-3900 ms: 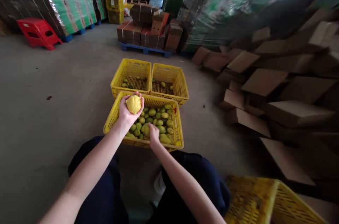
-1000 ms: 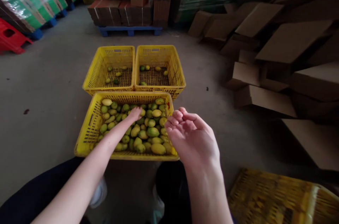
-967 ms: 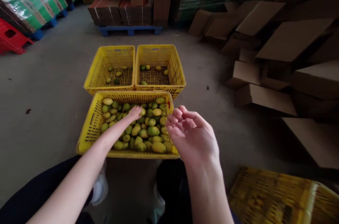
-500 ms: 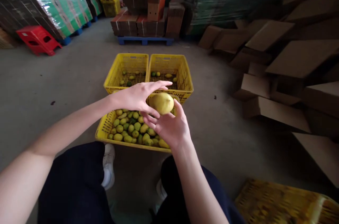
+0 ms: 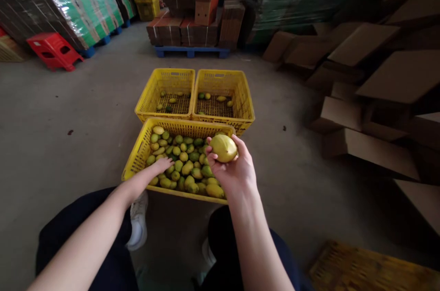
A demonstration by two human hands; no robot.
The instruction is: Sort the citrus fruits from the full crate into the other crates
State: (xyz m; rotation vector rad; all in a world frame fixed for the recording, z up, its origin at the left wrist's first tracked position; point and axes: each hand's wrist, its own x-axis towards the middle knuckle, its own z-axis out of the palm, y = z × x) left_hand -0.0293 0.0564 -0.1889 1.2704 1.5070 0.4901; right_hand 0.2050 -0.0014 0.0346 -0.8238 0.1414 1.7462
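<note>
My right hand (image 5: 233, 169) holds a yellow-green mango (image 5: 223, 148) palm-up above the right end of the near yellow crate (image 5: 135, 159). That crate is filled with several green and yellow mangoes (image 5: 184, 162). My left hand (image 5: 161, 165) reaches down into the crate's left part, fingers resting on the fruit there; whether it grips one I cannot tell. Behind stand two more yellow crates, the far left crate (image 5: 150, 89) and the far right crate (image 5: 244, 98), each with a few mangoes on the bottom.
Loose cardboard boxes (image 5: 364, 80) pile up on the right. A blue pallet with brown cartons (image 5: 192, 30) stands behind. Wrapped green stacks (image 5: 68, 2) and a red stool (image 5: 53, 49) are at the left. Another yellow crate (image 5: 371, 270) lies at bottom right.
My left hand passed a mango to my right hand, then dropped back into the near crate. My right hand now holds the mango alone, slightly lower and to the right.
</note>
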